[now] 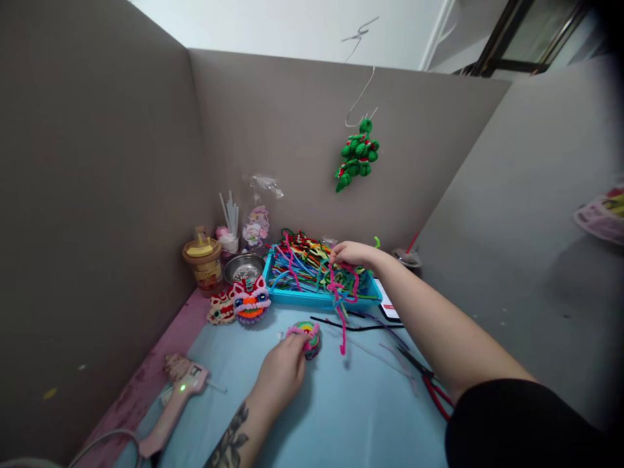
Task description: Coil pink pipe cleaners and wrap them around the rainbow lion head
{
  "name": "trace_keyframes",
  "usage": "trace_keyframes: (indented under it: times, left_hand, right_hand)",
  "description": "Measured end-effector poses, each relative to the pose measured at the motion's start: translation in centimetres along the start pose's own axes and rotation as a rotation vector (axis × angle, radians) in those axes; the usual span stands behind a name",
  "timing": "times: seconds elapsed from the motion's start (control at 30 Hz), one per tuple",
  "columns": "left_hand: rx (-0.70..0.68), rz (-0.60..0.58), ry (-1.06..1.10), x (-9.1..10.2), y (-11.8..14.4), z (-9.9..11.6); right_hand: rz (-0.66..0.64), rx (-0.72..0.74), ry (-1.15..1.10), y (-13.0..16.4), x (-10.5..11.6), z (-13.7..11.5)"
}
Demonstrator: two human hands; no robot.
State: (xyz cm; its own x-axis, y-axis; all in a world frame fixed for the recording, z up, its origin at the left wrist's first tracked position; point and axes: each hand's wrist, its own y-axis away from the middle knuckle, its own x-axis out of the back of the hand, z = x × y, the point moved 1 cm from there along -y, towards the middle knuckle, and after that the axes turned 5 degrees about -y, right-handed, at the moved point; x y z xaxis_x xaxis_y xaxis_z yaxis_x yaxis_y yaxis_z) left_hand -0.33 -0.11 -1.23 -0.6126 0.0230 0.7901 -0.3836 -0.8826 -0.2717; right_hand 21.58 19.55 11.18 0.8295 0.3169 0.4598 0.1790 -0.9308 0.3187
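Beside the tray (312, 299), bowl (233, 263) and phone (389, 305).

From my remote seat I see three plain panels: a dark grey left panel (97, 162), a grey-brown back panel (273, 110) and a paler right panel (502, 214). Above the back one I make out a bright white wall (287, 29) and, at upper right, a dark frame (497, 39) around a grey pane. Between the panels is a light blue table (370, 416), a pink strip (146, 377) along its left.
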Motion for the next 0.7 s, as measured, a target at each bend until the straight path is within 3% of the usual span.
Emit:
trace_keyframes:
  times: [0.1, 0.2, 0.33, 0.53, 0.7]
  left_hand:
    - [-0.003, 0.032, -0.022, -0.1, 0.0, -0.2]
    - [0.005, 0.044, -0.04, -0.3, 0.0, -0.4]
    - [0.022, 0.051, -0.059, -0.4, 0.1, -0.6]
    - [0.04, 0.028, -0.036, -0.1, 0.2, -0.2]
    - [0.044, 0.007, -0.022, 0.3, 0.0, 0.2]
  right_hand:
    - [0.065, 0.08, -0.238, -0.1, 0.3, 0.1]
    - [0.321, 0.256, -0.613, -0.9, 1.3, -0.3]
    - [0.543, 0.302, -0.76, -2.2, 2.0, 0.0]
    - [0.528, 0.283, -0.699, -2.8, -0.2, 2.3]
    - [0.428, 0.367, -0.379, -2.4, -2.1, 2.8]
